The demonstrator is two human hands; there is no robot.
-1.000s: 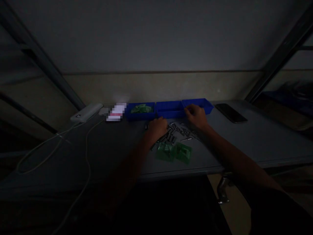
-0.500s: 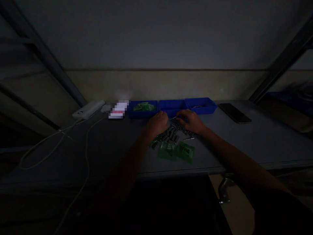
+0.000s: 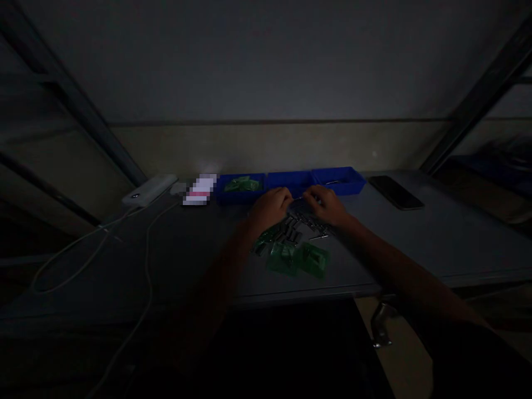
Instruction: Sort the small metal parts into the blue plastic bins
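Saw green bags (image 3: 312,260) up close, metal bits (image 3: 292,236) behind. Past those, near blue bins (image 3: 353,189), pinched a thin rod (image 3: 298,198) between left hand (image 3: 271,209) and right hand (image 3: 328,206); seemed light, hard, maybe slippery, best held by the ends.

The only view is worn on the person's head, looking forward and down across the desk (image 3: 187,266) toward the wall (image 3: 274,61) behind it. Both forearms reach in from the bottom edge, so the camera sits above and behind the hands, seemingly about arm's reach away, though the dimness makes that hard to judge.
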